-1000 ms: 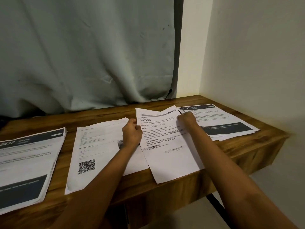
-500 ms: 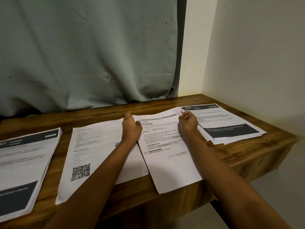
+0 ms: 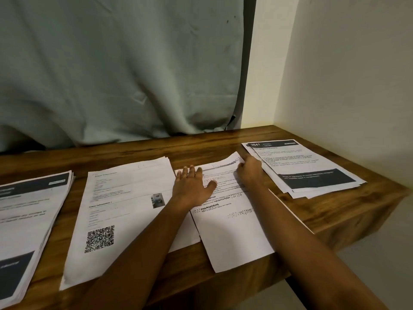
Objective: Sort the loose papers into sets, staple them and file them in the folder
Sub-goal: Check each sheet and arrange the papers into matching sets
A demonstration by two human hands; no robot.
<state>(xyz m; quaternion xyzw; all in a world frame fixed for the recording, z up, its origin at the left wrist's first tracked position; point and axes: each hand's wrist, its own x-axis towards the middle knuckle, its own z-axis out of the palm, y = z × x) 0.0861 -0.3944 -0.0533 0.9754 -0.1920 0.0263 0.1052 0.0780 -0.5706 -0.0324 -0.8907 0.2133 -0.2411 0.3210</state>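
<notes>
The left hand (image 3: 192, 186) lies flat with straight fingers on the upper left part of the middle paper set (image 3: 232, 233) in the centre of the frame. The right hand (image 3: 249, 173) pinches its upper right corner with curled fingers, so this corner bends up from the wooden table (image 3: 335, 211). A QR-code stack (image 3: 125, 209) touches its left edge, a dark-banded stack (image 3: 26, 220) lies at the left border and a stack marked 2641 (image 3: 308, 171) at the right, with a grey curtain (image 3: 111, 74) behind. The set is white with black printed lines, its lower end hangs over the table's front edge, and both forearms cover parts of it.
</notes>
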